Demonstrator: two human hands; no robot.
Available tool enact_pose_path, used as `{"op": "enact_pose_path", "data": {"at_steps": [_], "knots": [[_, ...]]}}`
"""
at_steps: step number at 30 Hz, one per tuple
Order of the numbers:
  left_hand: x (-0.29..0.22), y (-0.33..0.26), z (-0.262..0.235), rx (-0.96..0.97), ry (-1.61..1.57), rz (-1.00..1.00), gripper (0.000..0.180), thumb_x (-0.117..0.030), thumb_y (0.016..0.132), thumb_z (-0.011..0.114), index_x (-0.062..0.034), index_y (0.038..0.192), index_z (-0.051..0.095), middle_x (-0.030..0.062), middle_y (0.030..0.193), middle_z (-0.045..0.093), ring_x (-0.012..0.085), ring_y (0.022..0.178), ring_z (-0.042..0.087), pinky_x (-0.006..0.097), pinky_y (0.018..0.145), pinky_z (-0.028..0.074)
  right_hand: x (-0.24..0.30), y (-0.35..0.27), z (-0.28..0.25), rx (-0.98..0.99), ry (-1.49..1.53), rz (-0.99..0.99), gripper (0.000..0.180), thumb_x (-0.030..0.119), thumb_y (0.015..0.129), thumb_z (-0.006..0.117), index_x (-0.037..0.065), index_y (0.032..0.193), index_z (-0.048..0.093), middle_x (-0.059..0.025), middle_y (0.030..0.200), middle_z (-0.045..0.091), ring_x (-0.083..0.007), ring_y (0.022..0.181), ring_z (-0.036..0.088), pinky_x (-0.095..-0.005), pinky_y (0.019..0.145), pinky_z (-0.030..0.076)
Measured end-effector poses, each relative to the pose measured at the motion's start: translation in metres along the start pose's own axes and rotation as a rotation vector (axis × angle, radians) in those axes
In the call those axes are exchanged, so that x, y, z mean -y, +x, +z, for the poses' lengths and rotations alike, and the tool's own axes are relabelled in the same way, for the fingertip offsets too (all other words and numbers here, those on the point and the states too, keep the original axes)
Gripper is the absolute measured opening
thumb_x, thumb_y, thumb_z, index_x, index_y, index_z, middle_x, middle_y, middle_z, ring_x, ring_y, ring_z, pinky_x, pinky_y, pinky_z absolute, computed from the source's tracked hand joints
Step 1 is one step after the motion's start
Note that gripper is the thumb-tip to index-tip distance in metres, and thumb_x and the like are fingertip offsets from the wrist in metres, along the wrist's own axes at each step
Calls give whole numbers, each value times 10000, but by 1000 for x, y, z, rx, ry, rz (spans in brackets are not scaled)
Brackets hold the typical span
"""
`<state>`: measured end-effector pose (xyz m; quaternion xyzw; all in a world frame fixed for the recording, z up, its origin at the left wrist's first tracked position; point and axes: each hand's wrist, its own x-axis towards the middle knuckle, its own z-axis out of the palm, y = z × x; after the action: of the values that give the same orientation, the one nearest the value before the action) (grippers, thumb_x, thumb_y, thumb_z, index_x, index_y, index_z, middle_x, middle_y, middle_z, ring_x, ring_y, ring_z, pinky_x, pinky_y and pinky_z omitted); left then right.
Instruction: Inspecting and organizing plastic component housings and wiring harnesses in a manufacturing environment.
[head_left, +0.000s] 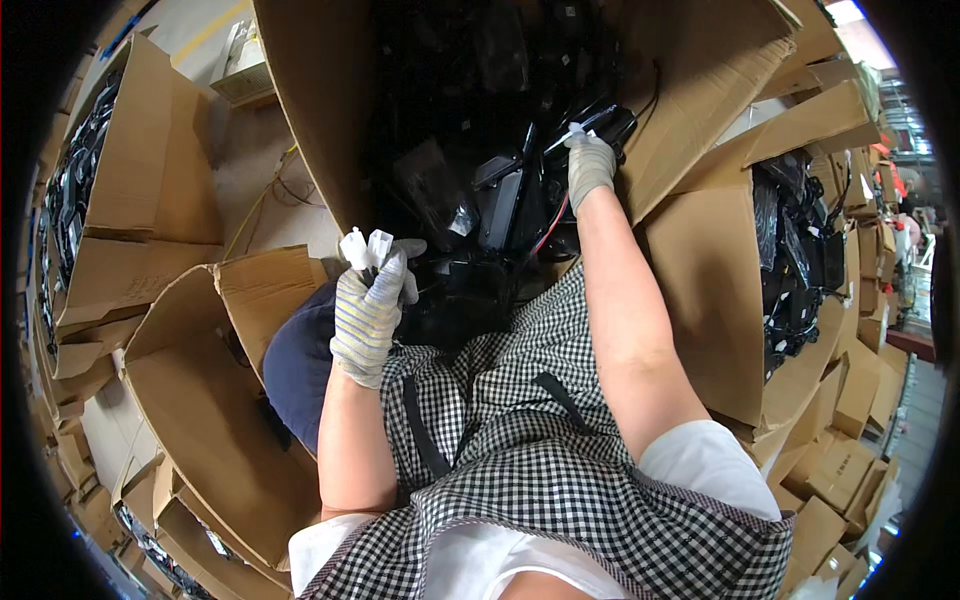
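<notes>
Left hand: (368,308) left of centre, in a striped knit glove; fingers closed on short dark leads, white ends poking out above the fist.
White connectors: (355,250) left of centre, at the top of the left fist; two side by side, blocky, pale, smooth-faced, dark leads below.
Right hand: (591,172) upper right of centre, pale glove; fingers bent in around a small white piece (576,130), how firmly cannot tell.
White piece: upper right of centre, at the right fingertips; small, bright, outline partly hidden by the glove.
Wire: (551,226) centre, red, thin, curving down just left of the right wrist.
Black parts: (505,208) upper centre, beneath and between the hands; glossy, angular, heaped, some in clear film; deeper ones lost in shadow.
Large carton: (318,110) top centre, brown cardboard, walls either side of the heap.
Open box: (185,390) lower left, brown, interior mostly shaded.
Side carton: (700,300) right, dark parts inside.
</notes>
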<state>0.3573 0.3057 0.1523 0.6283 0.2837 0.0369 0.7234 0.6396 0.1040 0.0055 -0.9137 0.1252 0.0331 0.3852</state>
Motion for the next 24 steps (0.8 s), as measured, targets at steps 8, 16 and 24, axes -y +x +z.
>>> {"op": "enact_pose_path", "data": {"at_steps": [8,16,24], "knots": [[4,-4,-3,-7,8,14,286,-252,894,534,-17,1020,637,-17,612,521,41,513,394,204,484,282,7,-48,19,156,434,86,472,484,867,534,52,748,685,-125,751,668,-260,708,625,-398,722,460],[10,1,13,47,-34,59,405,-406,870,606,-13,963,636,-27,561,520,24,409,338,190,386,227,-9,-10,21,278,738,417,235,293,818,643,60,814,673,-51,609,515,-160,465,439,-315,416,320],[19,-1,11,74,-11,104,415,-423,885,590,-18,970,622,4,577,541,31,394,359,187,374,271,-8,-37,-4,492,901,314,303,412,802,698,131,911,673,-3,803,604,-113,601,494,-268,509,361]]}}
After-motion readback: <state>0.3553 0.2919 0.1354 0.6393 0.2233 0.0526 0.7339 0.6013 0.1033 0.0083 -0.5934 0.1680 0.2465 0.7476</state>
